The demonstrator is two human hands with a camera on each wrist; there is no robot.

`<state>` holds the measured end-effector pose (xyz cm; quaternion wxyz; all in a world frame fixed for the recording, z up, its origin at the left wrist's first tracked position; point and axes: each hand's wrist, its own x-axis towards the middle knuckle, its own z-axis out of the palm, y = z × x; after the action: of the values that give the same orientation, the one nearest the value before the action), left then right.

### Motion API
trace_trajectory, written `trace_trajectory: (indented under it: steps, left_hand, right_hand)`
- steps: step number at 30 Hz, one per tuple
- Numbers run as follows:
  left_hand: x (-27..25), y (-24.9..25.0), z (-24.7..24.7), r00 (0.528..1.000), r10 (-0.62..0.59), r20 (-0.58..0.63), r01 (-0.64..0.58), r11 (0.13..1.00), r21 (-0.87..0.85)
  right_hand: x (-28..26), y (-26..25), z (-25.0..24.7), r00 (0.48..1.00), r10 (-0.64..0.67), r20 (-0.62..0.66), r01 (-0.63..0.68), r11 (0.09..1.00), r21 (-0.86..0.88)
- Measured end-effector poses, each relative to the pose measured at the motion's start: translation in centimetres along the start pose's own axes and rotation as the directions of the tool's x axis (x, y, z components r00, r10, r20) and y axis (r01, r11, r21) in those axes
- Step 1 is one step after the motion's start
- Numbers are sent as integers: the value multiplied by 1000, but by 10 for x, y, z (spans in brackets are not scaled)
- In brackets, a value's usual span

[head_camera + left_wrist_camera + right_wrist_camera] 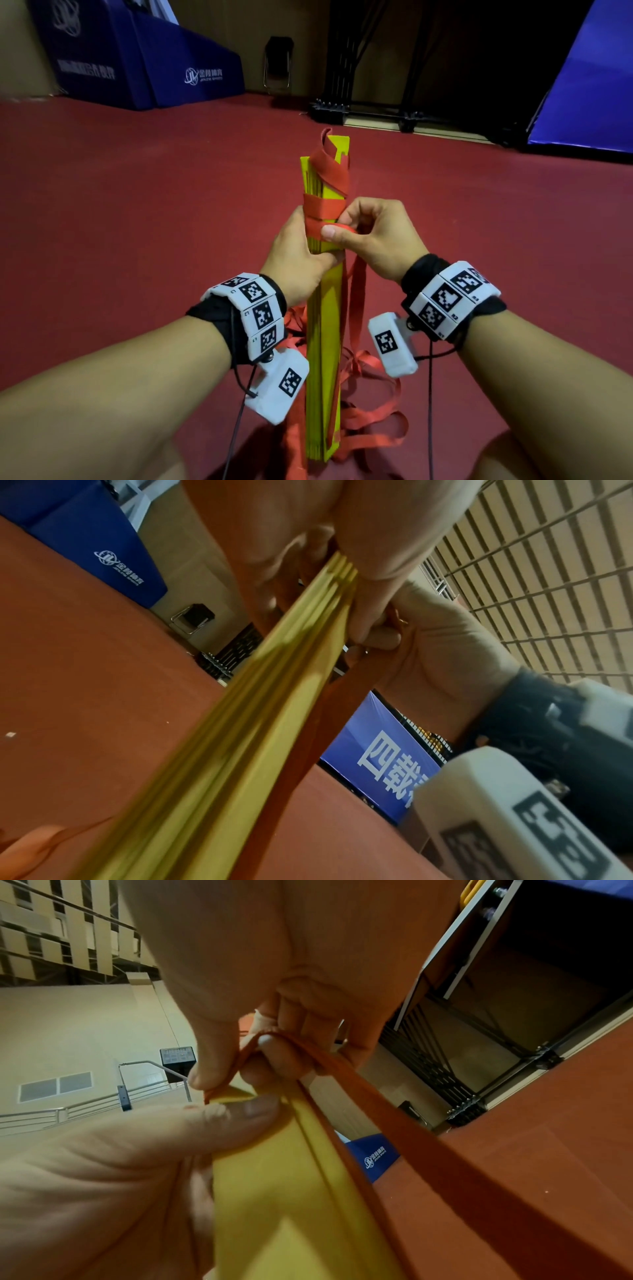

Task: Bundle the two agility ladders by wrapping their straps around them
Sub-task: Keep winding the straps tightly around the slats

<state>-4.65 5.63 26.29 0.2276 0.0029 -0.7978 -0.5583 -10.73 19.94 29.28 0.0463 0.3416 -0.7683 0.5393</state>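
Wrapping strap (350,229) pinched in right hand (375,236) | left hand (295,253) grips ladder stack (324,329) below the finished turns | advice: keep strap taut, flat, beside the last turn

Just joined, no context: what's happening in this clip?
A person is bundling folded yellow agility ladders, stood upright on the red floor. The left hand grips the stack. The right hand pinches a red strap already wound a few turns near the top. Loose strap lies piled at the base.
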Motion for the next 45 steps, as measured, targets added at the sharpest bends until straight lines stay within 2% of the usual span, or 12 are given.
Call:
trace_trajectory:
  steps: [4, 9, 15, 20, 23, 29, 31, 33, 36, 40, 45]
  left_hand:
    - [-2, 2, -2, 999, -51, -4, 50, 997, -56]
    - [0, -1, -7, 999, -49, -20, 48, 996, -75]
    - [3, -5, -10, 999, -48, -4, 47, 991, -129]
    - [5, -5, -11, 997, -67, -23, 59, 967, -246]
    - [5, -2, -11, 997, -71, 7, 70, 945, -320]
    - [7, -5, -14, 990, -124, 63, 140, 870, -472]
    - [8, -4, -15, 989, -136, 58, 147, 853, -501]
    - [7, -3, -15, 989, -135, 54, 143, 844, -517]
    - [6, -3, -14, 991, -130, 5, 113, 843, -525]
    - [4, -5, -12, 990, -105, -90, 53, 892, -449]
    - [0, 2, -12, 999, -47, -10, 40, 925, -378]
  right_hand:
    - [2, 1, -6, 998, 4, 66, -1, 999, -36]
    - [1, 3, -15, 976, 64, 209, -36, 990, -136]
    - [3, 0, -21, 957, 101, 273, -34, 970, -239]
    - [6, 6, -24, 977, 95, 192, -30, 948, -318]
    - [5, 10, -24, 984, 69, 162, -12, 944, -330]
    - [4, 16, -19, 978, -62, 198, 83, 991, -103]
    - [5, 18, -17, 980, -50, 192, 50, 999, 6]
    - [6, 18, -15, 977, -13, 212, -10, 995, 104]
    - [4, 13, -12, 975, -12, 221, -8, 996, 87]
    - [4, 10, -9, 993, -22, 114, 14, 997, 70]
    - [2, 9, -8, 1000, 2, -4, -2, 998, 63]
